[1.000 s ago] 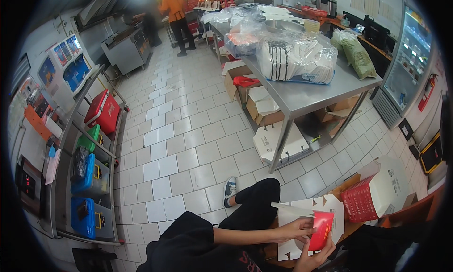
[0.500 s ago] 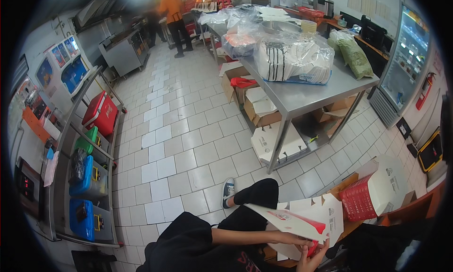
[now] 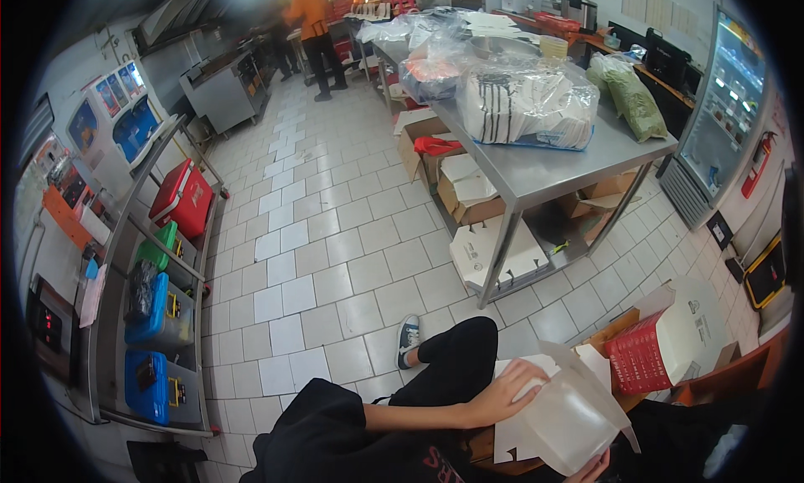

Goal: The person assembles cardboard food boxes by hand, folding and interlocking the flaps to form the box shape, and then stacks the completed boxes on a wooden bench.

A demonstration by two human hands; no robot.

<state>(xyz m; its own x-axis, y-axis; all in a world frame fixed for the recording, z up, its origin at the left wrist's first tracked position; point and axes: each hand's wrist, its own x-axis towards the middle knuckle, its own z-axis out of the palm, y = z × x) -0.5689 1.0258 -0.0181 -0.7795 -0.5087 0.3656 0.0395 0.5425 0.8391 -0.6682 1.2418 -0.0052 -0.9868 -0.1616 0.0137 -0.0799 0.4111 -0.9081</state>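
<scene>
A white paperboard food carton (image 3: 572, 416), part folded with its pale inner face showing, is held over my lap, tilted. My left hand (image 3: 507, 395) grips its left upper edge, fingers curled over the board. At the carton's lower right corner my right hand (image 3: 593, 468) holds on, only its fingers showing and the rest cut off by the picture's edge. Beneath and behind the carton lie flat white carton blanks (image 3: 512, 449) with notched edges. Just to the right stands a red and white printed carton (image 3: 641, 356).
Ahead is a steel table (image 3: 536, 182) with bagged white cartons (image 3: 532, 106) and a bag of green stuff (image 3: 630, 98). Its lower shelf holds a stack of cartons (image 3: 500, 253). Left stands a rack (image 3: 198, 274) with blue-lidded tubs (image 3: 149, 387). A person in orange (image 3: 314, 27) stands far off.
The carton has turned over, from its printed outside with red to its plain inside. My left hand has moved to its left upper edge, my right hand lower to its corner.
</scene>
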